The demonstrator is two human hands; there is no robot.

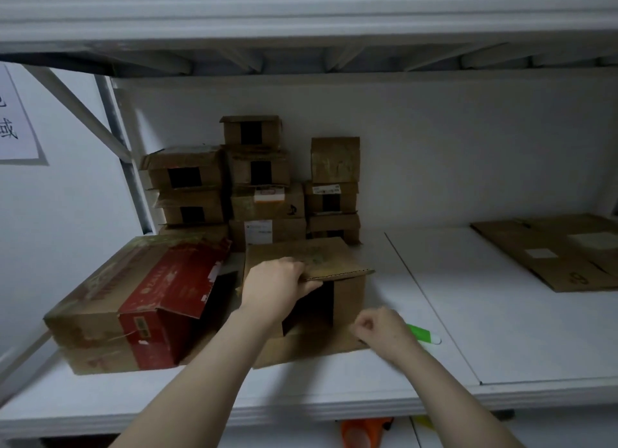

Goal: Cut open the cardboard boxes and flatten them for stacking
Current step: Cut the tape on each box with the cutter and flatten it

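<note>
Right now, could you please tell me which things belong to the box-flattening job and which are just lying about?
Job: open box gripped by left hand; stacked boxes; red box; flattened cardboard; green tool.
Lying about: paper sign; orange object.

Matt brown cardboard box (347,290)

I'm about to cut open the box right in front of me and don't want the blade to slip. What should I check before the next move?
1. Left hand steadies the front box by its top flap: ok.
2. Green cutter within reach, right beside the right hand: ok.
3. Right hand actually grips the cutter: cannot tell, the hand hides that end.
4. Blade out or retracted: cannot tell.
5. Front box is empty: cannot tell, its inside is dark.
6. Flattened cardboard on the right has nothing on it, ready for stacking: ok.
</note>
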